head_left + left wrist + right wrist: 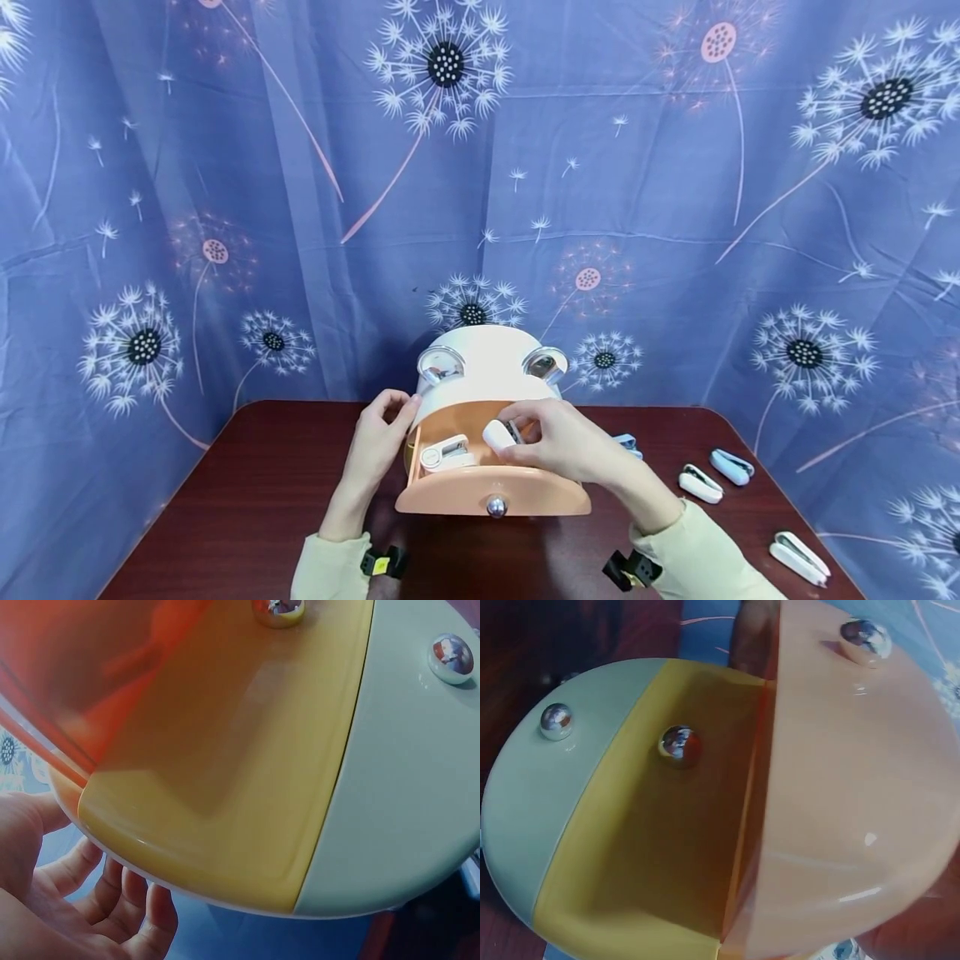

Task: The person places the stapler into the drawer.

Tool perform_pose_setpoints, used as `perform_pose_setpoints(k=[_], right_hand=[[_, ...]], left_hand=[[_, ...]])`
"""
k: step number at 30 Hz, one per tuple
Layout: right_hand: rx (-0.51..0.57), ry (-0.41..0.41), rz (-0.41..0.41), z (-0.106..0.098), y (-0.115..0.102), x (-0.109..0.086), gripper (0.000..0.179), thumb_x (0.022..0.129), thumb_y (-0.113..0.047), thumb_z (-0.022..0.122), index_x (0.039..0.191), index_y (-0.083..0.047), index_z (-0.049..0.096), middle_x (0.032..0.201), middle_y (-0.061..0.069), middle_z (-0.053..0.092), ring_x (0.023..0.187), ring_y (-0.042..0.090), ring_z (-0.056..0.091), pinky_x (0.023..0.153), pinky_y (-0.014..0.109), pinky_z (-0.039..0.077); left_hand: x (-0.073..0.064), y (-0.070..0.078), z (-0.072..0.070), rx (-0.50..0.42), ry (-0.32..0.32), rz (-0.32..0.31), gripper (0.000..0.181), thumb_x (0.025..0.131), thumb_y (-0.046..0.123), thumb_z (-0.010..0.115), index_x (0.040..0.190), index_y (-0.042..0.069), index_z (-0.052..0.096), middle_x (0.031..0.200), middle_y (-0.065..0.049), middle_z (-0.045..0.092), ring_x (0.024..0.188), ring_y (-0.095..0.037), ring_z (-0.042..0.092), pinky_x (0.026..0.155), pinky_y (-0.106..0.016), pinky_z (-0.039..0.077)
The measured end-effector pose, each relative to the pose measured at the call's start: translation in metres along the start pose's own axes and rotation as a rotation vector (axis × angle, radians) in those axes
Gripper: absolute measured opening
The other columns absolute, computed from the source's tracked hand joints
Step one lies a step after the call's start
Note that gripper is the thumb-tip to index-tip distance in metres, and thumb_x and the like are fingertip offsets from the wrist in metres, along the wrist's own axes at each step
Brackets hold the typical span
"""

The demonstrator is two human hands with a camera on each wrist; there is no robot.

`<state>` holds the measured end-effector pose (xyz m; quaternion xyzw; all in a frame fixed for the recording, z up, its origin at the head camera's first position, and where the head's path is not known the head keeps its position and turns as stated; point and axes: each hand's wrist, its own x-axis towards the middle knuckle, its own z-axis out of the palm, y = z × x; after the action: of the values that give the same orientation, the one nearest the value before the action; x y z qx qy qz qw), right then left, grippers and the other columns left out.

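Observation:
A white drawer box [487, 358] with two chrome ear-like rings on top stands on the table, its peach top drawer [540, 493] pulled out. In that drawer, toward the left, lies a white stapler [447, 454]. My right hand [566, 437] pinches a second white stapler [498, 437] over the drawer's right part; the fingers partly cover it. At the box's left side is my left hand [377, 442], with thumb and loosely bent fingertips resting at its rim, as the left wrist view shows. Below, the yellow drawer [225, 772] and green drawer [397, 772] are closed.
On the table's right side lie a blue stapler [732, 467], a white stapler [701, 483] and another white stapler [799, 558] near the edge. A blue item [628, 444] shows partly behind the right forearm. A blue dandelion-print curtain [480, 183] hangs behind the table.

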<state>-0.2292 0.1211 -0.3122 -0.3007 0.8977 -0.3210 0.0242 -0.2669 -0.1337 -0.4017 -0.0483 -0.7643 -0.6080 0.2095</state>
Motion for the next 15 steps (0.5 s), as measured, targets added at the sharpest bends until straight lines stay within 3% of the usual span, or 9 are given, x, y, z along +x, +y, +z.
perform_pose_setpoints(k=[7,15], right_hand=[[-0.049,-0.101,-0.061,0.004,0.002,0.013,0.024,0.077,-0.028,0.067,0.100,-0.022,0.061,0.081,-0.008,0.057,0.068,0.008,0.054,0.060,0.025,0.044],[-0.158,-0.156,-0.081,0.007,-0.003,0.022,0.025,0.076,-0.026,0.068,0.099,-0.021,0.060,0.081,-0.010,0.057,0.067,0.004,0.052,0.060,0.024,0.043]], left_hand=[[0.000,0.002,-0.001,0.001,-0.010,-0.025,0.027,0.079,0.039,0.062,0.087,0.013,0.059,0.070,-0.006,0.052,0.064,-0.018,0.049,0.053,-0.025,0.039],[-0.012,0.034,-0.003,0.024,-0.002,-0.014,0.019,0.085,0.023,0.060,0.089,0.004,0.058,0.070,-0.009,0.051,0.063,-0.016,0.047,0.053,-0.023,0.038]])
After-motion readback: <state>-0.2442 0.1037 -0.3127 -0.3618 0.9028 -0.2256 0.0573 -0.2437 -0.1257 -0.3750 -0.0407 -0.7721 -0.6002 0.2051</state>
